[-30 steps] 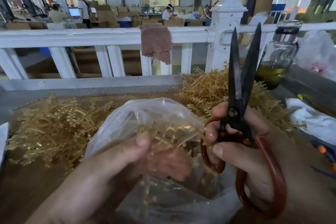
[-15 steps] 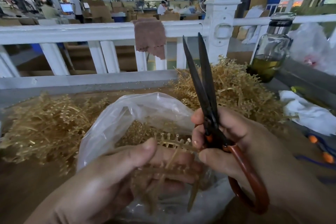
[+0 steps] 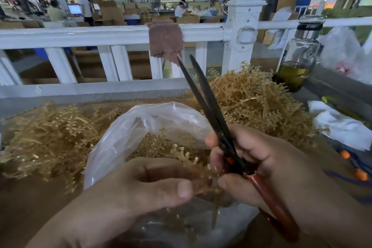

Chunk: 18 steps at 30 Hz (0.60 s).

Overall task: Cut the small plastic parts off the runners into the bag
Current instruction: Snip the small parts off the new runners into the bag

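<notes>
Centrally, the left hand (image 3: 141, 193) pinches a gold runner (image 3: 187, 157) in its grip above the open clear bag (image 3: 157, 119); the right hand (image 3: 269, 165) has its grip wrapped round red-handled scissors (image 3: 220, 131), blades barely parted, tips pointing far.

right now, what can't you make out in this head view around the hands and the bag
All in the head view:
The left hand covers most of the runner, so where it is gripped is hidden.
The right hand hides one handle loop of the scissors.
The bottom of the bag is blurred and cut by the lower edge; the parts inside cannot be counted.
The orange-tipped items are too small and blurred to identify.
</notes>
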Motion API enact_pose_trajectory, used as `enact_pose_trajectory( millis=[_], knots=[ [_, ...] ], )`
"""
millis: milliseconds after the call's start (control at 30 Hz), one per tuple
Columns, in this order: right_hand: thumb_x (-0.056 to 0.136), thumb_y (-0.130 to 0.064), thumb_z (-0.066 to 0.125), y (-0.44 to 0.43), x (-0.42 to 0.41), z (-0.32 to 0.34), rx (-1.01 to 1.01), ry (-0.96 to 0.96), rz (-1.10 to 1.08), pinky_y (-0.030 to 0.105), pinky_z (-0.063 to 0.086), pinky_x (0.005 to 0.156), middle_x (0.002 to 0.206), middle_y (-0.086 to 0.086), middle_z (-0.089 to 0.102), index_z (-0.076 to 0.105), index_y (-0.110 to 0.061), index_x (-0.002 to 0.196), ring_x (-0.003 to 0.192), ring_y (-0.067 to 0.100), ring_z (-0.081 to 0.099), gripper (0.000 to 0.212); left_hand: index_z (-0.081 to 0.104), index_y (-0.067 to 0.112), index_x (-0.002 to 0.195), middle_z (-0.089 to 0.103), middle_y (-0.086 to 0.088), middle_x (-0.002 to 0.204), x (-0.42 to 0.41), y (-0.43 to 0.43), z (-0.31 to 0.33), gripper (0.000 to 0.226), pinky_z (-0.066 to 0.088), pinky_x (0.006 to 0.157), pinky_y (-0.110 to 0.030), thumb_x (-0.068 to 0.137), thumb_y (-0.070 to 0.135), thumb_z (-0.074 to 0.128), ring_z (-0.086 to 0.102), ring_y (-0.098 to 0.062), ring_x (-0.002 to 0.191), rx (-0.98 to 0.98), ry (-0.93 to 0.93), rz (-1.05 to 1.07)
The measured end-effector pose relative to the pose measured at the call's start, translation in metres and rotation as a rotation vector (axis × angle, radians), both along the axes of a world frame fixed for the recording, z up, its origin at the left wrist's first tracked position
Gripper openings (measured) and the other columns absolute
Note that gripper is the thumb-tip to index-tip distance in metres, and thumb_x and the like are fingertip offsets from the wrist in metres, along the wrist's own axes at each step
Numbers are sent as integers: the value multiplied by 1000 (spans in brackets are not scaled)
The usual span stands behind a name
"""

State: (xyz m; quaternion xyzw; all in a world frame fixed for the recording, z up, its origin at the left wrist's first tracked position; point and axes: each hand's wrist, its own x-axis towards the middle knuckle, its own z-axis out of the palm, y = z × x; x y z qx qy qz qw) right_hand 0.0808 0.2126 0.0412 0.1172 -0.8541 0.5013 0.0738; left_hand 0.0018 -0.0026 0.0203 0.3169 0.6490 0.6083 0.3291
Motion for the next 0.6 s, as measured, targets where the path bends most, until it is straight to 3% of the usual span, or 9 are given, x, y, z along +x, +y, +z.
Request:
enact_pose_trajectory(
  millis=[67,133,233,333,433,600],
  knots=[
    [77,1,75,-5,-4,-5,-42,9,-27,12,50,66,82,-16,69,65,-54,96,69,6,67,59,81,23,79,75,5,77,-1,8,-5,23,49,70,-10,70,45,80,69,-4,76,33,103,108],
    [79,-6,72,-9,-6,-7,-132,-26,-39,16,50,67,76,-15,69,68,-50,89,67,5,66,45,81,19,79,77,-1,78,0,15,-9,22,51,68,-12,72,40,84,73,-9,76,97,146,252],
    [78,3,78,-6,-3,-6,-54,32,-117,6,47,64,83,-15,70,65,-48,101,70,6,68,57,82,23,80,78,-6,81,7,20,-8,13,54,69,-16,71,31,86,76,-14,77,189,142,327],
    [76,-14,81,-6,1,-1,-111,86,-139,7,48,65,89,-14,71,62,-51,105,71,5,68,51,79,12,74,75,-13,74,9,23,-6,7,56,61,-20,69,16,78,74,-22,66,259,63,356],
    [70,-14,77,-10,2,-3,-162,125,-147,8,48,66,88,-11,71,63,-48,104,73,3,67,50,73,3,75,65,-16,62,11,23,-2,20,51,48,-24,63,16,83,63,-26,49,301,-38,344],
    [68,-2,82,-23,2,-10,-292,130,-164,11,50,63,82,-8,70,66,-45,97,69,0,65,55,74,11,74,57,-8,57,12,30,-7,30,42,43,-22,52,27,86,51,-15,46,298,-138,339]
  ],
)
